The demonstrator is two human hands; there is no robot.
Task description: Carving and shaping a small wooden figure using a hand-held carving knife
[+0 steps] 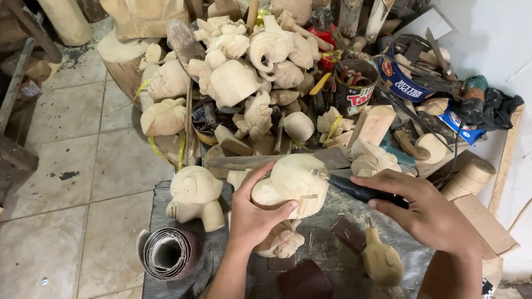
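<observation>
My left hand (252,216) grips a pale wooden carving (296,181) from its left side and holds it above a grey cloth-covered work surface (162,295). My right hand (423,208) holds a dark-handled carving tool (359,191), and its metal tip touches the right side of the carving. Under the held piece lies a smaller pale carved figure (281,241). Another rounded carving (195,196) stands to the left of my left hand.
A roll of sandpaper (167,253), a dark red sanding block (306,286) and a small wooden bird shape (381,260) lie on the cloth. Behind is a heap of unfinished carvings (237,72), tins with tools (352,86) and a drill (474,99). Tiled floor lies left.
</observation>
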